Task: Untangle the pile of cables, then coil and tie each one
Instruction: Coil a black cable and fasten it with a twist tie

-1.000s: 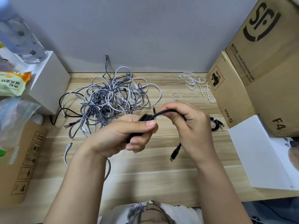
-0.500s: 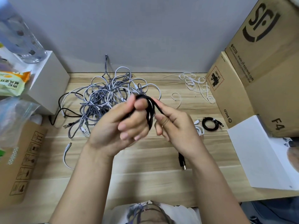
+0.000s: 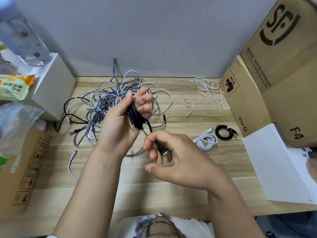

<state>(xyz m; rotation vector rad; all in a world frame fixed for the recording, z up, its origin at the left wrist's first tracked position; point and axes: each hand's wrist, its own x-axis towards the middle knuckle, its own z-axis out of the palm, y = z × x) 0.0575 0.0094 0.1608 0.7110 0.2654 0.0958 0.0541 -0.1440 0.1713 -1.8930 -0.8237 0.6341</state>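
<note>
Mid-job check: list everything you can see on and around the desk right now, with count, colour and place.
tangled cables: one pile, grey, white and black, back left of desk
black cable: one, part coiled, in both hands
white coil: one, right of centre
black coil: one, beside the white coil
ties: a loose bunch, white, back right
cardboard boxes: two, brown, right side
white sheet: one, right front
white box: one, back left
bottle: one, clear, on the white box
snack packet: one, orange and green, far left
desk: one, light wood
left hand: grip round the coiled loops
right hand: pinches the loose plug end
</note>
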